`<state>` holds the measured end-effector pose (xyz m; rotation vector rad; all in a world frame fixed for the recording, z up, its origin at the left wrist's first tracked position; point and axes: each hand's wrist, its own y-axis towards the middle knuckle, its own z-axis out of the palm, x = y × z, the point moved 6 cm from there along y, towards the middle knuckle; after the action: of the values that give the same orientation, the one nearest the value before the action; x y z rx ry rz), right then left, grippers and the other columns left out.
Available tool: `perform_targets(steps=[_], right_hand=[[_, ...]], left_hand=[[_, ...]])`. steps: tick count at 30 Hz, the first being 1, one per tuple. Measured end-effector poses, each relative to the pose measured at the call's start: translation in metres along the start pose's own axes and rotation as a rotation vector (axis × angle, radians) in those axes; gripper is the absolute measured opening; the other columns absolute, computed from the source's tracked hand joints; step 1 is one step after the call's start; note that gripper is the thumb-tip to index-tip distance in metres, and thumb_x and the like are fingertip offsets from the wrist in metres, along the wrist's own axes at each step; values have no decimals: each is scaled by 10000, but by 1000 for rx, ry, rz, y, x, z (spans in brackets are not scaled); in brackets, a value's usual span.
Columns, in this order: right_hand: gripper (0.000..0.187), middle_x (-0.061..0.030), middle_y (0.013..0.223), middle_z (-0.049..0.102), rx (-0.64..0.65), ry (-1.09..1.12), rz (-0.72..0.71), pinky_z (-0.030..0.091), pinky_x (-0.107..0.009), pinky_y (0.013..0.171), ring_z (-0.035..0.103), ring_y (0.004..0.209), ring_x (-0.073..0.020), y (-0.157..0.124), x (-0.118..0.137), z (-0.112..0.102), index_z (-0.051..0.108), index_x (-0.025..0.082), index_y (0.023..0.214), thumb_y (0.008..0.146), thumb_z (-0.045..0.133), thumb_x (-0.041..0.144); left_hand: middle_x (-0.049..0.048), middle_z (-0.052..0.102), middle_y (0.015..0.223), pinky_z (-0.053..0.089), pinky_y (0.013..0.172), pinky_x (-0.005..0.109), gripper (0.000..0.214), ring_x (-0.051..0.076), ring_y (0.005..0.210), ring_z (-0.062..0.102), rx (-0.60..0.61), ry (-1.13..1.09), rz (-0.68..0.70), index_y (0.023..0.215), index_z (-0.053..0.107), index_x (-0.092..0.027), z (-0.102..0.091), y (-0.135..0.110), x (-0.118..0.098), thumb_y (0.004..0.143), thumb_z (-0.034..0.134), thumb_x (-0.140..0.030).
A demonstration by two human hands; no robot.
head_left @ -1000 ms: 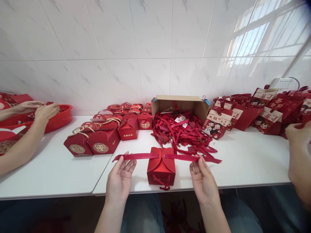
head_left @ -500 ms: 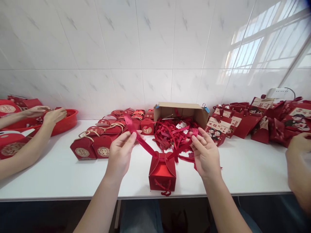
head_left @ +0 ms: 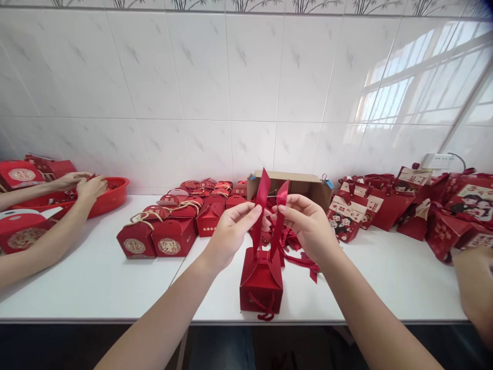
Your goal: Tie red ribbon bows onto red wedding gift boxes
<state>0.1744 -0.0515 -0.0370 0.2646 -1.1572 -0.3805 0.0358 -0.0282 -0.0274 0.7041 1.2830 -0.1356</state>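
A small red gift box (head_left: 261,283) stands near the front edge of the white table (head_left: 96,277), with a tassel hanging on its front. A red ribbon (head_left: 262,200) runs through its top, and both ends point straight up. My left hand (head_left: 230,232) pinches the left end and my right hand (head_left: 306,222) pinches the right end, both just above the box and close together.
Behind lie a cardboard box (head_left: 298,184) spilling red ribbons, several finished red boxes (head_left: 169,237) to the left, and red printed bags (head_left: 389,203) to the right. Another person's hands (head_left: 87,186) work at a red basin (head_left: 110,198) on the far left. Someone's hand (head_left: 475,288) shows at the right edge.
Both ribbon ends, first stretched flat sideways on the table, have been lifted and brought together upright above the box. My hands moved inward and up.
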Motion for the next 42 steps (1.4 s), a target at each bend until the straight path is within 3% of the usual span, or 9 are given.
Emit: perform_targets(steps=[10, 15, 19, 22, 28, 33, 37, 39, 42], right_hand=[[218, 4, 701, 672, 75, -154, -20, 501, -221, 533, 594, 536, -91, -9, 3, 5, 652, 174, 846, 744, 722, 353], [208, 25, 595, 615, 127, -216, 19, 421, -177, 406, 539, 454, -76, -12, 4, 8, 626, 169, 870, 772, 689, 341], [200, 37, 562, 573, 247, -255, 36, 375, -165, 373, 484, 420, -58, -11, 8, 17, 631, 158, 889, 798, 642, 336], [201, 45, 550, 541, 302, -288, 24, 356, -156, 368, 442, 414, -42, -10, 12, 22, 617, 156, 789, 821, 618, 354], [327, 43, 528, 567, 234, -273, 55, 349, -165, 354, 452, 383, -49, -9, 9, 22, 565, 168, 711, 805, 630, 475], [319, 54, 494, 541, 162, -121, 89, 366, -161, 382, 444, 389, -46, -4, 1, 13, 587, 162, 706, 800, 650, 461], [250, 52, 580, 553, 307, -34, 86, 435, -184, 494, 492, 475, -54, -2, -1, 13, 669, 185, 852, 841, 612, 428], [259, 27, 639, 591, 420, -154, 39, 464, -224, 550, 548, 545, -87, -4, 3, 15, 684, 193, 882, 869, 565, 423], [251, -21, 722, 662, 549, -538, -139, 474, -270, 611, 594, 645, -138, -9, 14, 21, 696, 189, 850, 904, 505, 342]], left_hand=[[39, 685, 698, 498, 665, 252, 254, 152, 657, 622, 18, 102, 79, 844, 712, -160, 0, 0, -4, 857, 588, -381], [30, 662, 675, 491, 646, 251, 247, 141, 629, 597, 5, 103, 95, 842, 700, -164, -1, 1, -3, 862, 581, -379], [16, 621, 614, 489, 615, 256, 268, 130, 560, 567, 84, 143, 70, 720, 673, -170, 8, 2, -5, 861, 575, -376], [14, 605, 584, 471, 584, 239, 303, 129, 561, 563, 93, 236, 88, 637, 642, -172, 9, 4, -9, 842, 594, -390], [29, 608, 583, 483, 574, 256, 328, 151, 576, 591, 112, 381, 110, 604, 600, -167, 10, 6, -9, 850, 577, -384], [57, 676, 717, 486, 626, 258, 204, 164, 638, 610, 185, 317, -4, 723, 679, -169, 12, 5, -4, 815, 625, -342], [64, 667, 727, 471, 661, 278, 142, 165, 638, 574, 280, 225, -161, 756, 718, -169, 8, 3, 5, 792, 633, -276], [73, 647, 678, 468, 671, 299, 201, 187, 650, 579, 288, 142, -224, 652, 700, -163, 2, 4, 10, 797, 596, -258], [47, 577, 594, 470, 686, 291, 273, 185, 652, 578, 270, -45, -304, 517, 611, -172, -6, 6, 19, 781, 552, -210]])
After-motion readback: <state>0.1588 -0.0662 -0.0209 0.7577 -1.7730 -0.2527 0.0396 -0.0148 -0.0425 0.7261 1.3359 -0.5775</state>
